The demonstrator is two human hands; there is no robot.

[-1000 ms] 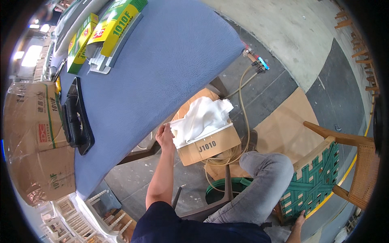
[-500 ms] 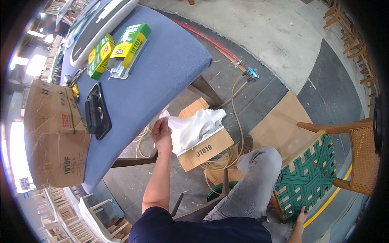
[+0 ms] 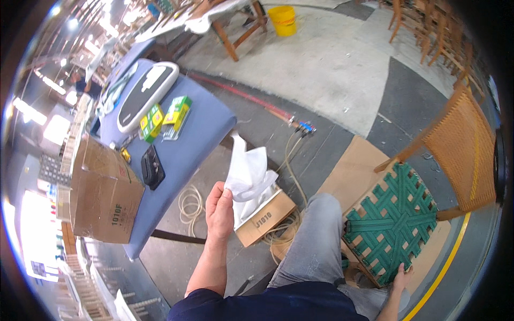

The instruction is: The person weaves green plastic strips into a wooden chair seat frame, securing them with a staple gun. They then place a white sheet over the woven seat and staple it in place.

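My left hand (image 3: 219, 211) pinches the edge of a thin white fabric piece (image 3: 248, 167) between thumb and fingers. The fabric hangs up and away from the hand, over an open cardboard box (image 3: 266, 221) that holds more white material. At the lower right, my right hand (image 3: 401, 278) grips the near edge of a chair seat (image 3: 393, 224) woven from green webbing over a wooden frame. Its fingers rest on top of the edge; the thumb is hidden. The chair's woven cane backrest (image 3: 463, 152) points to the far right.
A blue padded table (image 3: 182, 160) on the left carries green-yellow small boxes (image 3: 175, 115), a black phone-like device (image 3: 152, 167) and a large carton (image 3: 104, 195). Coiled air hoses (image 3: 191, 208) lie on the floor. A yellow bucket (image 3: 282, 21) stands far off, with stacked chairs (image 3: 428, 32) at far right.
My left hand has lifted the white fabric up out of the box. My right hand stays on the seat edge. The view has tilted upward, showing more of the room.
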